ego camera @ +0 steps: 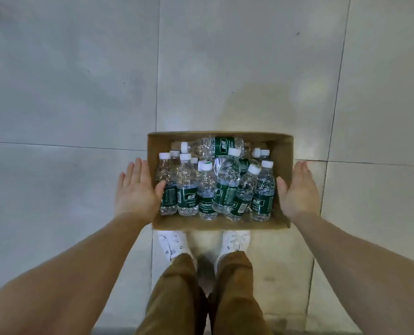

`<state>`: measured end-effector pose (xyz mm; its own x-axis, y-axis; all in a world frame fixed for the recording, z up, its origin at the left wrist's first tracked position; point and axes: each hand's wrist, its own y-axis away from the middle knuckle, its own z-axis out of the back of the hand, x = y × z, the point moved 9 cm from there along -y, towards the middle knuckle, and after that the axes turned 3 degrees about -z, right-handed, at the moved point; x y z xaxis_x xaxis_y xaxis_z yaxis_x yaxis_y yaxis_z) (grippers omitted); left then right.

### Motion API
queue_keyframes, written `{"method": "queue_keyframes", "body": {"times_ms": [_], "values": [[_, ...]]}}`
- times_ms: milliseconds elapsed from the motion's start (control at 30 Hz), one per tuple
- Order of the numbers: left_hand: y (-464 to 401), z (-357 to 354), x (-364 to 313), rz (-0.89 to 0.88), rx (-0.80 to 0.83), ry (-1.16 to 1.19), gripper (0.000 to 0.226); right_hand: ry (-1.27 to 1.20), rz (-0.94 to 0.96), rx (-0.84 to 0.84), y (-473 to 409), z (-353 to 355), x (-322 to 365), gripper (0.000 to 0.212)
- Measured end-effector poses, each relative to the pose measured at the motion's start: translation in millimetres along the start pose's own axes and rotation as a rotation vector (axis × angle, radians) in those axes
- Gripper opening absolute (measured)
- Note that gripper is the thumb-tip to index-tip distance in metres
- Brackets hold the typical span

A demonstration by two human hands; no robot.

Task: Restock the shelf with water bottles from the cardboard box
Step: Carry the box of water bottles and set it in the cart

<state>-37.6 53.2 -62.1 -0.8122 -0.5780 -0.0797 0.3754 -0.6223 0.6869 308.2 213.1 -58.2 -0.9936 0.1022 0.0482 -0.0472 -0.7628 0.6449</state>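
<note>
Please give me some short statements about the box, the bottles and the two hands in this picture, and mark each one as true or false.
1. The cardboard box stands on a tiled floor. True.
2. The left hand grips a bottle by its cap. False: its fingers are straight, beside the box's left wall, and it holds nothing.
3. The water bottles have white caps and green labels. True.
4. The box is empty. False: many bottles fill it, most upright, and at least one lies on its side at the far end.
5. The right hand is open beside the box's right wall. True.
6. A shelf shows behind the box. False: only floor is visible there.
</note>
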Motion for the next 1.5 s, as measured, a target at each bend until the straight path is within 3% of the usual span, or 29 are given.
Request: {"method": "queue_keyframes", "body": {"times_ms": [200, 433, 533, 867, 1133, 1500], "values": [[-23, -70, 35, 0.234, -0.029, 0.427, 0.061, -0.382, -0.297, 0.020, -24, -62, -51, 0.075], [-23, -94, 48, 0.431, -0.097, 0.545, 0.055, -0.605, -0.480, -0.079, -42, -84, -76, 0.053], [-25, -95, 51, 0.452, -0.109, 0.473, 0.044, -0.545, -0.454, -0.039, -45, -85, -74, 0.029], [-31, -67, 56, 0.351, -0.172, 0.378, 0.048, -0.374, -0.299, -0.079, -34, -46, -56, 0.032], [38, 32, 68, 0.332, -0.247, 0.427, 0.048, -0.267, -0.188, -0.113, 24, 64, -1, 0.032], [231, 289, 138, 0.361, -0.394, 0.549, 0.048, -0.154, 0.080, -0.188, 197, 313, 157, 0.034]]}}
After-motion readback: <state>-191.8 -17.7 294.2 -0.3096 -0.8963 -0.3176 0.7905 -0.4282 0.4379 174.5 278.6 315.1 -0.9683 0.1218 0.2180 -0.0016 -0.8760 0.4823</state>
